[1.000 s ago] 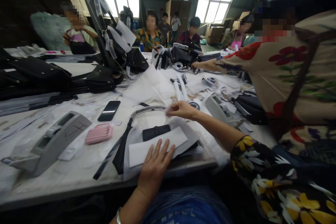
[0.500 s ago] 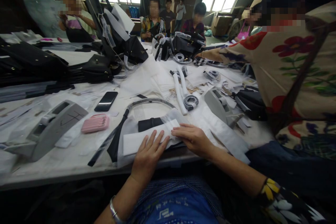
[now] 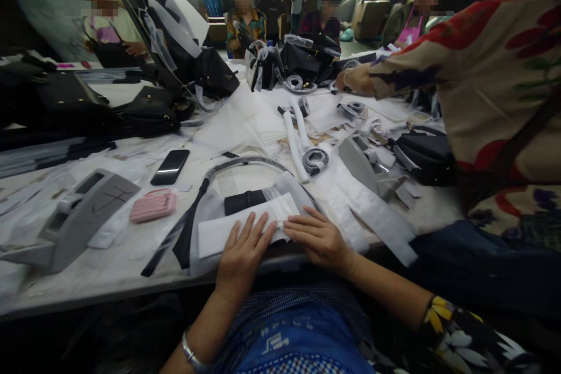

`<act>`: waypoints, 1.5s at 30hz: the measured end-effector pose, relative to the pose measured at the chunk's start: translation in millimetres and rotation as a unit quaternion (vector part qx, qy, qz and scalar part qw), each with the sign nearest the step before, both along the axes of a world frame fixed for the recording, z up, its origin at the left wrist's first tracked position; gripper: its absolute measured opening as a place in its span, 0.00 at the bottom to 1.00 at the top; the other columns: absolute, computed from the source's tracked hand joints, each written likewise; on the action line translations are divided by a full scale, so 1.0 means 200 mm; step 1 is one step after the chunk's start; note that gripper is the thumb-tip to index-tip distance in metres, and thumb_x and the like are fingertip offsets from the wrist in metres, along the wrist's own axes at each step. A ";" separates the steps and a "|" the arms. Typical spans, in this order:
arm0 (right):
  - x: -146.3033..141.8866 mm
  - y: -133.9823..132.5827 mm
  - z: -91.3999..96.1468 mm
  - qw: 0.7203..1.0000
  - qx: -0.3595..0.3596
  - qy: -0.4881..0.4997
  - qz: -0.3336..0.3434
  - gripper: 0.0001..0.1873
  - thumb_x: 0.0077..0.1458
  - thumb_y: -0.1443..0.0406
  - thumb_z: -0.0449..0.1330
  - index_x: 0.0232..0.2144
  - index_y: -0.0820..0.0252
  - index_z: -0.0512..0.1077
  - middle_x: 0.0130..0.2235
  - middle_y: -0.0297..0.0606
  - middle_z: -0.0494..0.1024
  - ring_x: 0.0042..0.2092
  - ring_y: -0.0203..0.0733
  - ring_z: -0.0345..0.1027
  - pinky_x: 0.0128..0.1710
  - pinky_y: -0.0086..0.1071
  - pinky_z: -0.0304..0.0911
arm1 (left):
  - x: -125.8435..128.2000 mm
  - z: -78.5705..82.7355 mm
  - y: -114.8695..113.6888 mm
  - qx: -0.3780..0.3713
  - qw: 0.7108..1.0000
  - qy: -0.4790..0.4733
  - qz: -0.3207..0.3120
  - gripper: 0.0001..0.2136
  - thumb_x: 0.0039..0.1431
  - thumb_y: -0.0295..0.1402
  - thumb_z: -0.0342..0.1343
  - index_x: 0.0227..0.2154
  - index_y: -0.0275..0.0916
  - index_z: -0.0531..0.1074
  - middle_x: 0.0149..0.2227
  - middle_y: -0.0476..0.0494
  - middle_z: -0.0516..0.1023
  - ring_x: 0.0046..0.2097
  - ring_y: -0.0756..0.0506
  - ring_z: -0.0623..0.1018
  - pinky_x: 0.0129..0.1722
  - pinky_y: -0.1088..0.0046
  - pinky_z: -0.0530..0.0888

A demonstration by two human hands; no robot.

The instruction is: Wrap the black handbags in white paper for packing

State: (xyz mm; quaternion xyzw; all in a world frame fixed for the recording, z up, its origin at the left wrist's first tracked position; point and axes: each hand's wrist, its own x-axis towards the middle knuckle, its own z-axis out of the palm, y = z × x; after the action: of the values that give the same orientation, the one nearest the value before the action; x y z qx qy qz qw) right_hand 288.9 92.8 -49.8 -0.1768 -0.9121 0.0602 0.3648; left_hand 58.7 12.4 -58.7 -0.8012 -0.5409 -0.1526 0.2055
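Note:
A folded white sheet of packing material (image 3: 219, 238) lies across a black handbag (image 3: 186, 242) at the table's front edge. My left hand (image 3: 242, 250) rests flat on this sheet with fingers spread. On the sheet's right end lies my right hand (image 3: 319, 238), fingers stretched out and pointing left. Just behind the sheet, a black rolled strap piece (image 3: 243, 201) sits on translucent wrapping. The bag's handle (image 3: 245, 160), wrapped in clear film, arches behind it all. Much of the bag is hidden under the sheet and wrapping.
Left of the bag are a pink case (image 3: 153, 205), a phone (image 3: 170, 167) and a grey tape dispenser (image 3: 87, 216). A second dispenser (image 3: 366, 163) stands right. Coiled straps (image 3: 315, 160) and white sheets (image 3: 236, 123) lie behind. A co-worker's arm (image 3: 394, 79) reaches in from the right.
My view has tilted down and shifted slightly. My right hand's fingers are now more spread on the sheet, and my left hand stays flat. The co-worker at right has moved.

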 end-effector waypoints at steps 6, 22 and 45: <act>0.01 -0.01 -0.02 1.000 0.002 -0.016 -0.013 0.19 0.62 0.70 0.57 0.55 0.58 0.71 0.53 0.40 0.79 0.59 0.43 0.70 0.67 0.48 0.51 | 0.07 0.05 0.01 -0.037 0.999 0.034 0.014 0.25 0.66 0.25 0.46 0.66 0.37 0.59 0.66 0.35 0.64 0.66 0.31 0.65 0.63 0.45 0.65; -0.01 0.02 0.11 0.996 -0.087 0.035 0.010 0.08 0.62 0.63 0.59 0.36 0.58 0.78 0.38 0.40 0.84 0.42 0.43 0.79 0.53 0.39 0.69 | 0.09 0.05 -0.01 -0.028 0.997 -0.055 -0.052 0.21 0.69 0.33 0.48 0.64 0.48 0.61 0.63 0.52 0.68 0.64 0.41 0.68 0.70 0.52 0.47; -0.41 0.53 0.17 0.922 0.029 -0.384 -0.050 0.18 0.64 0.66 0.54 0.28 0.63 0.80 0.34 0.48 0.83 0.46 0.51 0.74 0.59 0.54 0.53 | 0.11 -0.05 0.00 0.035 0.991 -0.122 -0.043 0.17 0.71 0.35 0.45 0.59 0.50 0.68 0.61 0.55 0.71 0.65 0.46 0.67 0.71 0.55 0.47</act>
State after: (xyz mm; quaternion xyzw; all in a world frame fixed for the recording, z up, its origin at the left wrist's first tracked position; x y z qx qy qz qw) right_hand 207.7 197.9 -14.8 -0.2215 -0.9735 -0.0572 -0.0057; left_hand 80.7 13.3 -69.1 -0.7912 -0.5217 -0.2769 0.1589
